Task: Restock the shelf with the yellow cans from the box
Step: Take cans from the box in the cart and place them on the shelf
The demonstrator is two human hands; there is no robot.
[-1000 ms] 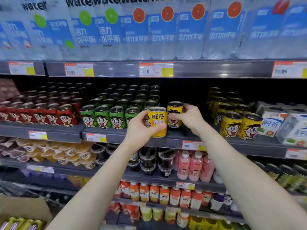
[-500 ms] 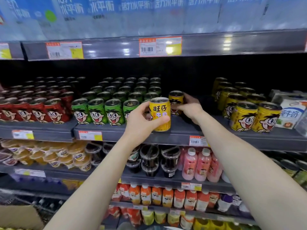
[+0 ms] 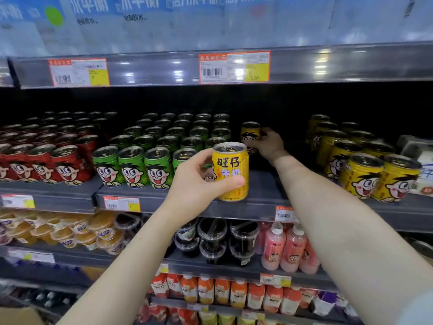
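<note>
My left hand point(image 3: 195, 181) grips a yellow can point(image 3: 232, 171) upright, just above the front edge of the grey middle shelf point(image 3: 262, 184). Deep in the dark gap of that shelf, my right hand point(image 3: 269, 143) holds a second yellow can point(image 3: 249, 133) with its fingers curled round it, right of the green rows. A group of yellow cans point(image 3: 365, 167) stands on the same shelf at the right. Only a corner of the cardboard box point(image 3: 18, 316) shows at the bottom left.
Green cans point(image 3: 150, 158) fill the shelf left of the gap, with red cans point(image 3: 46, 160) further left. White cartons point(image 3: 421, 165) sit at the far right. The shelf above point(image 3: 164, 69) overhangs with price tags. Lower shelves hold jelly cups and bottled drinks.
My right hand has pushed its yellow can further back into the shelf gap. The left hand's can has stayed near the shelf front. The view has moved closer to the shelf.
</note>
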